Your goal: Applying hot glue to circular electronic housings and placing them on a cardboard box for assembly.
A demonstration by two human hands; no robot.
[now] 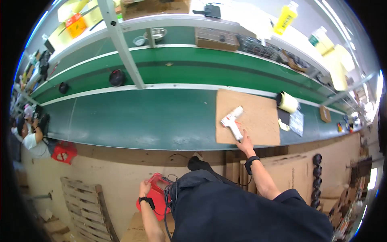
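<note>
A white hot glue gun (231, 122) with a red trigger lies on a brown cardboard sheet (262, 117) on the green workbench. My right hand (245, 144) reaches over the sheet's near edge with fingers stretched out, beside the lower end of the gun's handle. Whether a fingertip touches the handle is hard to tell. Low at my left side, my left hand (144, 188) is closed on the edge of a red plastic stool (155, 193); its fingertips are small and partly hidden.
Right of the sheet are a yellow roll (288, 102) and a clear plastic bag (296, 122). A white post (123, 44) rises at the bench's back. Flat cardboard boxes (286, 169) stand below. A wooden pallet (85, 207) and a seated person (34, 139) are at left.
</note>
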